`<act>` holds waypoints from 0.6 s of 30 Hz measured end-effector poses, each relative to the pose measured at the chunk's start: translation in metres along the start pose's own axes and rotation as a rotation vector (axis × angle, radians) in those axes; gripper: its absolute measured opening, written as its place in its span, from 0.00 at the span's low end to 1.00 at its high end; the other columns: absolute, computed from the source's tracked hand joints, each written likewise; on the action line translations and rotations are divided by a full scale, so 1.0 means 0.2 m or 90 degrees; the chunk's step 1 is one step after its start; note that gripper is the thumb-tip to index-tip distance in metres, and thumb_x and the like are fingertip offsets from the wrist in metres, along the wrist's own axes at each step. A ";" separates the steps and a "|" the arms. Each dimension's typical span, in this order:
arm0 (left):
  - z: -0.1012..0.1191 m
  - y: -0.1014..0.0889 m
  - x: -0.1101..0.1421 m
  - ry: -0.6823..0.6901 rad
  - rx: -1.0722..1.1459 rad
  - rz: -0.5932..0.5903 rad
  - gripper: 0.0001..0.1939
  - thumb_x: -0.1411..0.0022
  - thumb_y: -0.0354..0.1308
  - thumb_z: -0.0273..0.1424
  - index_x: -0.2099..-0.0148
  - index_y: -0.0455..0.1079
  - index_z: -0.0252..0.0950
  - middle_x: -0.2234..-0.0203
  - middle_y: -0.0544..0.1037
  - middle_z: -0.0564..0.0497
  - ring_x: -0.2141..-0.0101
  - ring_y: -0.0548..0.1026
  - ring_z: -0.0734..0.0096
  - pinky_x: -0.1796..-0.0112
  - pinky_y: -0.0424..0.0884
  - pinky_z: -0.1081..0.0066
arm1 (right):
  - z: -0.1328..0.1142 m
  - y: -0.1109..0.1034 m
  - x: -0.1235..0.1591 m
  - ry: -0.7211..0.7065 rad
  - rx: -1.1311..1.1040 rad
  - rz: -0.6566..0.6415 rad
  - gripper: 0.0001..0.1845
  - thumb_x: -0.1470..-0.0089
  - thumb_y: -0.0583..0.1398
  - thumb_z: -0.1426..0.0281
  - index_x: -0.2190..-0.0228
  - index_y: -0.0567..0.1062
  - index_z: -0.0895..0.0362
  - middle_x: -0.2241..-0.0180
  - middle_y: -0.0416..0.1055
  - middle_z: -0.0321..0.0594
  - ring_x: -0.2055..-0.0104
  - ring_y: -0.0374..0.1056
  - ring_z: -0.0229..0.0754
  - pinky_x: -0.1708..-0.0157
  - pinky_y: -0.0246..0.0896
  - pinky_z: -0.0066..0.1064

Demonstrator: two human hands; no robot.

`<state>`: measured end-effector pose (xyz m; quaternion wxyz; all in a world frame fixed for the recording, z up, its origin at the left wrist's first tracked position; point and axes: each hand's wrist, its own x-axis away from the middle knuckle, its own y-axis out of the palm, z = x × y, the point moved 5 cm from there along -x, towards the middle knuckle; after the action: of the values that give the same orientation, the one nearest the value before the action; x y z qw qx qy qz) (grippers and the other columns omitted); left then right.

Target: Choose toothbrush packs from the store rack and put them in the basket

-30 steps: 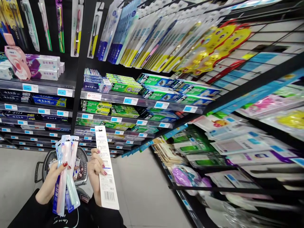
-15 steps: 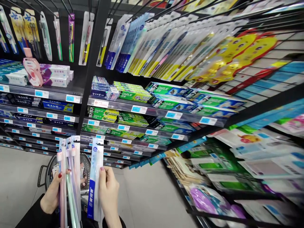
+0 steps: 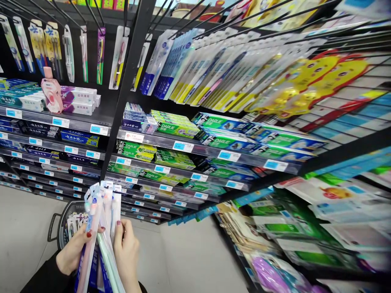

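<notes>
My left hand grips a fanned bunch of packaged toothbrushes, its thumb with red nail polish across their fronts. Pink, pale green and blue show through the clear packs, with dark blue print low down. My right hand is closed on one more packaged toothbrush, held upright against the right side of the bunch. Its lower part is hidden behind the other packs and my fingers. Below and left of the bunch, a dark basket with several packages inside stands partly covered by my left hand.
Toothbrush packs hang on hooks above the shelves. Toothpaste boxes and a pink bottle stand on shelves with price tags. On the right runs another rack with green packages. Grey floor lies between.
My right hand has turned its toothbrush pack from its white back to its front and brought it left against the bunch. The view has shifted, with the shelves now lower and further right.
</notes>
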<state>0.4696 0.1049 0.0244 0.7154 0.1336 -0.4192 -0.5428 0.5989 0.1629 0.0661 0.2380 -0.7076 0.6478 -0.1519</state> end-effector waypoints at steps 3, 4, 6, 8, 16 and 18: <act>0.00 0.02 0.01 -0.020 -0.002 -0.019 0.16 0.65 0.70 0.38 0.71 0.77 0.37 0.74 0.79 0.51 0.71 0.75 0.68 0.69 0.69 0.75 | 0.00 0.00 -0.03 -0.050 0.021 0.012 0.15 0.43 0.45 0.63 0.76 0.62 0.53 0.78 0.66 0.37 0.74 0.63 0.43 0.73 0.54 0.31; 0.00 0.03 0.01 -0.018 0.000 -0.016 0.16 0.65 0.70 0.38 0.71 0.76 0.37 0.74 0.79 0.51 0.72 0.75 0.69 0.69 0.69 0.75 | -0.01 0.00 -0.04 -0.067 0.026 0.005 0.15 0.43 0.45 0.63 0.77 0.62 0.54 0.76 0.65 0.38 0.72 0.63 0.44 0.71 0.55 0.31; 0.01 0.05 0.01 0.004 0.001 0.005 0.16 0.64 0.70 0.37 0.70 0.76 0.37 0.73 0.79 0.51 0.71 0.75 0.68 0.68 0.69 0.75 | -0.02 -0.02 -0.06 -0.086 0.017 -0.035 0.15 0.44 0.46 0.63 0.77 0.63 0.54 0.74 0.64 0.38 0.69 0.62 0.44 0.69 0.55 0.32; 0.02 0.06 0.02 0.036 -0.012 0.034 0.16 0.63 0.70 0.37 0.69 0.76 0.38 0.71 0.79 0.51 0.68 0.75 0.66 0.65 0.69 0.73 | -0.04 -0.06 -0.07 -0.086 -0.022 -0.072 0.12 0.45 0.49 0.63 0.75 0.65 0.54 0.73 0.63 0.37 0.69 0.61 0.42 0.70 0.55 0.31; 0.09 0.14 -0.01 0.200 -0.329 -0.057 0.19 0.50 0.60 0.43 0.65 0.76 0.32 0.70 0.79 0.46 0.65 0.73 0.59 0.61 0.66 0.68 | -0.23 -0.10 -0.05 -0.156 -0.087 -0.211 0.05 0.49 0.56 0.66 0.73 0.69 0.54 0.72 0.63 0.36 0.65 0.58 0.42 0.66 0.52 0.30; 0.09 0.14 -0.02 0.227 -0.404 -0.060 0.21 0.49 0.57 0.47 0.67 0.76 0.32 0.73 0.78 0.47 0.68 0.72 0.60 0.65 0.67 0.69 | -0.25 -0.06 -0.06 -0.151 -0.135 -0.262 0.07 0.50 0.57 0.66 0.76 0.69 0.55 0.73 0.61 0.36 0.67 0.57 0.41 0.68 0.52 0.29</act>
<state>0.4748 0.1229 0.0521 0.7572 0.0167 -0.0923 -0.6464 0.5824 0.1685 0.1160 0.2009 -0.8584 0.4700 -0.0440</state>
